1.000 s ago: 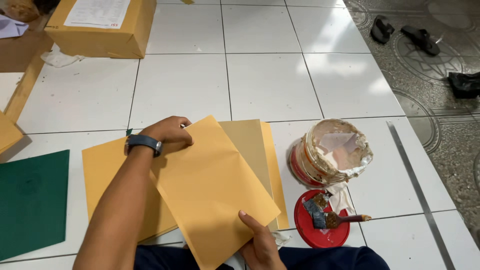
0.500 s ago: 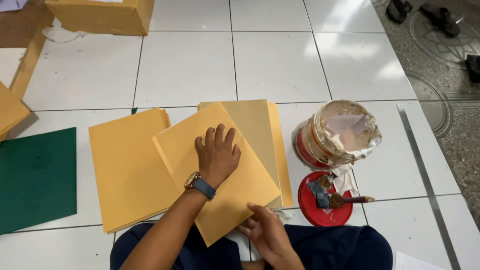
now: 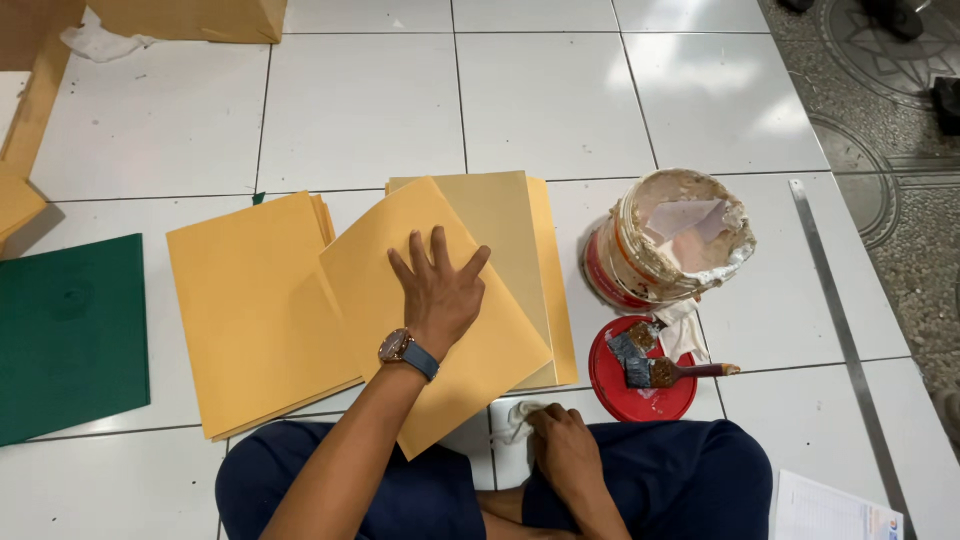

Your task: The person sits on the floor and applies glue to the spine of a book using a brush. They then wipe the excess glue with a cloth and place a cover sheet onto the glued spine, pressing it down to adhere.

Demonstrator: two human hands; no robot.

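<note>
Currently the left hand (image 3: 440,290) presses flat, fingers spread, on a yellow-brown paper sheet (image 3: 430,320) bridging two like stacks on the white tiled floor (image 3: 360,100); right hand (image 3: 560,445) pinches a white rag (image 3: 515,420); gluing apparently mid-batch.

The person wears dark navy trousers (image 3: 690,470). A wristwatch (image 3: 397,346) with a round brown case and a blue-grey strap sits on the left wrist. Both forearms are bare, with no sleeves showing.
</note>
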